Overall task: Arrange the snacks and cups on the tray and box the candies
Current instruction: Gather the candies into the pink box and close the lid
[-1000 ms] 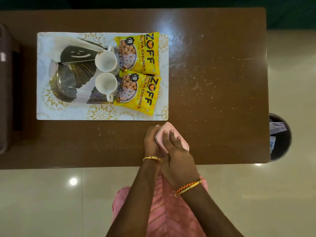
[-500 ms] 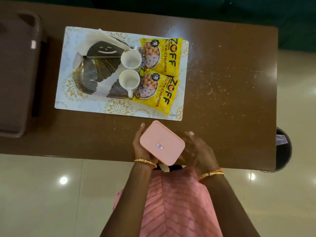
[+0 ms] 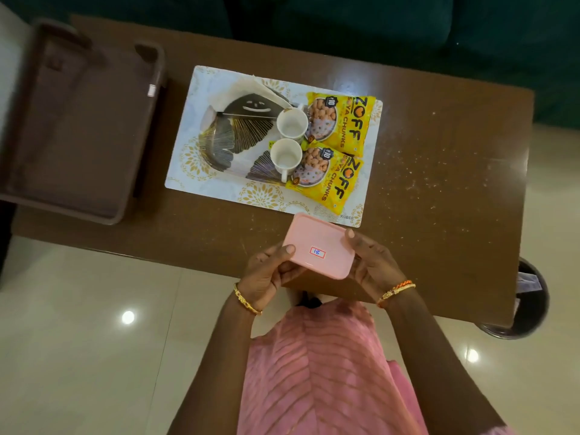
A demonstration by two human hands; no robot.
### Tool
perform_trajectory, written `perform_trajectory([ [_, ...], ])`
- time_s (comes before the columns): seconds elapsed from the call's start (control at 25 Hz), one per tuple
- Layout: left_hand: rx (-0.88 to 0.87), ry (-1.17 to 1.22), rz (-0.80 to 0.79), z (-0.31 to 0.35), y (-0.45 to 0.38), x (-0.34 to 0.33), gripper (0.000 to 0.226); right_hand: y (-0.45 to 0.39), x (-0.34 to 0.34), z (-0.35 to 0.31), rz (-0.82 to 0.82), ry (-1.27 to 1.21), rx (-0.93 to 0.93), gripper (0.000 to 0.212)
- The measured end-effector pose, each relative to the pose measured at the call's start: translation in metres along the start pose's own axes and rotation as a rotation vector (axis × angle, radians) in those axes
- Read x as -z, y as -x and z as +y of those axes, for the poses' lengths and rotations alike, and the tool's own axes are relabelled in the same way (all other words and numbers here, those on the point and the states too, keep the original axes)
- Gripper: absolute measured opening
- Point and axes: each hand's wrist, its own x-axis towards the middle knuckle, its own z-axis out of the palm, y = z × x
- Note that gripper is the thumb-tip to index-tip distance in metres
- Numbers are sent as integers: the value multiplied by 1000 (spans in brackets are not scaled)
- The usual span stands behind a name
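A closed pink box [image 3: 320, 246] with a small "18" sticker is held over the table's near edge. My left hand [image 3: 266, 274] grips its left side and my right hand [image 3: 373, 265] grips its right side. No candies show. Behind it lies a white patterned mat [image 3: 226, 196] carrying a dark fan-patterned plate [image 3: 232, 136], two white cups [image 3: 292, 122] [image 3: 285, 157] side by side, and two yellow soya chunk packets [image 3: 342, 120] [image 3: 329, 177] to the right of the cups.
A brown plastic tray [image 3: 78, 127] sits at the table's left end. The brown table [image 3: 439, 183] has specks on its right half. A dark waste bin [image 3: 527, 302] stands on the floor at the right. Dark green upholstery runs along the far side.
The box rose off the table into both hands; my right hand left its lid for its right side. The view shifted, so the mat sits further right and the brown tray shows.
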Motion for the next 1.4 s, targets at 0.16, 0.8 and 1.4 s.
perform_trajectory([
  [0.16,-51,29,20,10,12,-9,28,8,-13,-17,-8,-1,31,53],
  [0.8,92,-54,242,103,13,28,56,-25,-82,-28,-192,103,-159,38],
  [1.4,33,-375,347,223,-121,88,25,-158,-215,-15,490,-266,119,40],
])
